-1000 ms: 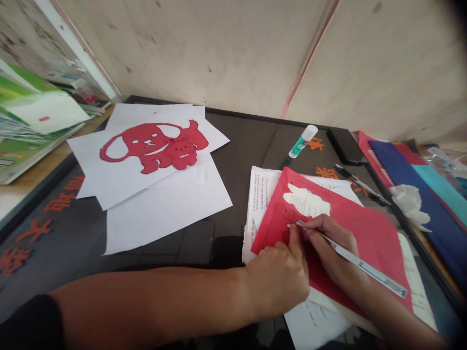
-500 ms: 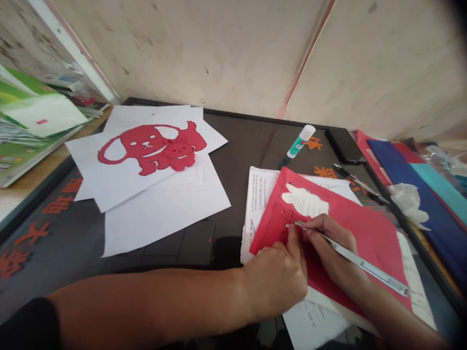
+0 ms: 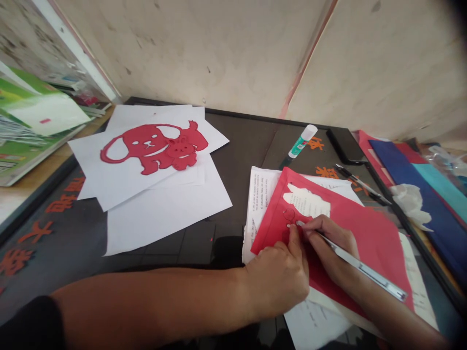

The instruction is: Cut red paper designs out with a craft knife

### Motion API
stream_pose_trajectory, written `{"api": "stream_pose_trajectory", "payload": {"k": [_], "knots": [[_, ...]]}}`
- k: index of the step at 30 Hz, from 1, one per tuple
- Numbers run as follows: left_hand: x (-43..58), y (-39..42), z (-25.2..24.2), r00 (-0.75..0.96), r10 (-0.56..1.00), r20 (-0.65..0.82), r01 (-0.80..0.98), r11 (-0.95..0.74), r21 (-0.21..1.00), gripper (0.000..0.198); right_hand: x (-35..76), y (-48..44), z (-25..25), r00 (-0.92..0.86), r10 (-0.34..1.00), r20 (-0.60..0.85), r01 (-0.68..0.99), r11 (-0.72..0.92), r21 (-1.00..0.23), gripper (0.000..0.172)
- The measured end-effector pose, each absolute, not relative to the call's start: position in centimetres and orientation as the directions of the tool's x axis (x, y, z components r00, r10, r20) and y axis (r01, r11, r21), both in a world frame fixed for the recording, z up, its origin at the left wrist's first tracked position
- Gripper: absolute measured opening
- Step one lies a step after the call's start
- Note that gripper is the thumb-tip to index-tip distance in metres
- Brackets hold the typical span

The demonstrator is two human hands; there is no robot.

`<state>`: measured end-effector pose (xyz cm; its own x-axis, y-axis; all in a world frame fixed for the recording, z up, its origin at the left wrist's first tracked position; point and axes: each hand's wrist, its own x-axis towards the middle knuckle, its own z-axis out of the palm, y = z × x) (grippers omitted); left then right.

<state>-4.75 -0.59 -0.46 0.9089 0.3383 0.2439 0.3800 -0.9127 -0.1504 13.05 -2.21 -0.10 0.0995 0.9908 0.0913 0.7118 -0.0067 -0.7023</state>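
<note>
My left hand (image 3: 277,277) reaches across from the left. Its index finger presses on the red paper (image 3: 365,233) and the other fingers are curled in. My right hand (image 3: 333,245) is shut on a slim silver craft knife (image 3: 368,270), whose tip end meets the paper just beside that fingertip. Near the tip are small cut holes and a drawn outline. Above them, a large ragged cut-out shows a printed page (image 3: 306,201). Beneath the red sheet lie more printed pages (image 3: 260,194). The blade's very tip is too small to make out.
Red paper-cut animals (image 3: 146,143) lie on white sheets (image 3: 164,218) at the left. A glue stick (image 3: 302,141) stands upright on the dark table. Around the right edge are a black phone (image 3: 345,146), a pen (image 3: 361,183), crumpled tissue (image 3: 410,204) and coloured papers (image 3: 419,194). Green books (image 3: 29,126) sit far left.
The whole view has shifted slightly, so things appear a little further right. Both hands keep nearly the same place on the red paper, with the craft knife still in my right hand.
</note>
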Motion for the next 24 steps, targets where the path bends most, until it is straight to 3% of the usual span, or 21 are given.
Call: {"api": "stream_pose_trajectory", "payload": {"k": [12,17,24], "knots": [[-4.68,-0.41,-0.27,0.927,0.331,0.177,0.359,-0.921,-0.154,0.045,12.99,-2.34,0.25,0.111,0.99,0.084,0.683,-0.015,-0.73,0.015],[-4.75,-0.38,-0.28,0.921,0.316,0.227,0.357,-0.919,-0.166,0.043,13.01,-2.19,0.22,0.236,0.969,0.069,0.635,-0.1,-0.766,0.011],[-4.73,-0.52,-0.37,0.912,0.325,0.252,0.373,-0.911,-0.176,0.044,12.69,-2.06,0.28,0.179,0.982,0.061,0.656,-0.073,-0.751,0.014]]}}
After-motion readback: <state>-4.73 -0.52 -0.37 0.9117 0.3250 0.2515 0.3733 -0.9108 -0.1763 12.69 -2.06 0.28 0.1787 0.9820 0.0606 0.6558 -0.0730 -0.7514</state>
